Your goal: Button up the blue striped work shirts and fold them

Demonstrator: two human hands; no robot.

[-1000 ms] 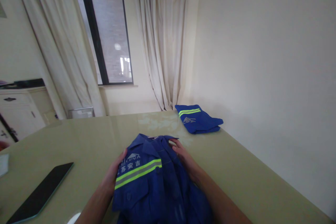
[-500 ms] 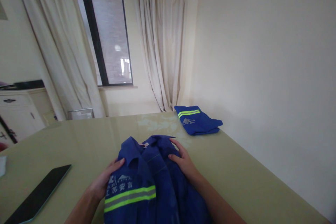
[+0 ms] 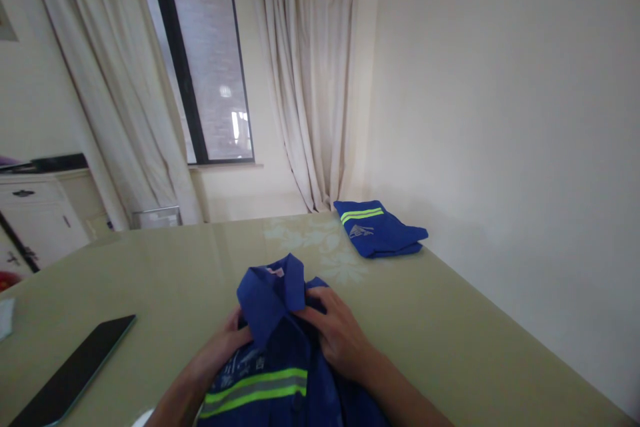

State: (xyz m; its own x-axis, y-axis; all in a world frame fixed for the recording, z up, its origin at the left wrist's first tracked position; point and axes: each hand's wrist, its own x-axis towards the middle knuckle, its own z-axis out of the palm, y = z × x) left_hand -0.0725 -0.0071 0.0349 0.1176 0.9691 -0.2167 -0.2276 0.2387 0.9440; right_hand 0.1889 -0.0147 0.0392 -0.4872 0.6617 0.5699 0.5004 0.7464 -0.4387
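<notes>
A blue work jacket lies on the table in front of me, its collar pointing away and a yellow-green and grey reflective stripe across its chest. White lettering shows above the stripe, partly covered by my left wrist. My left hand grips the jacket beside the left side of the collar, thumb on top and the other fingers mostly hidden. On the other side, my right hand pinches the cloth just below the right collar flap. The jacket's lower part runs out of view.
Another blue garment, folded and with a similar stripe, lies at the table's far right corner by the wall. A dark flat tablet-like slab rests at the left. The pale green table ends at the right wall. Curtains and a window stand behind.
My right hand has moved left and inward, bringing the right collar flap toward the left one. The collar now stands closer together, and my left hand has shifted slightly right.
</notes>
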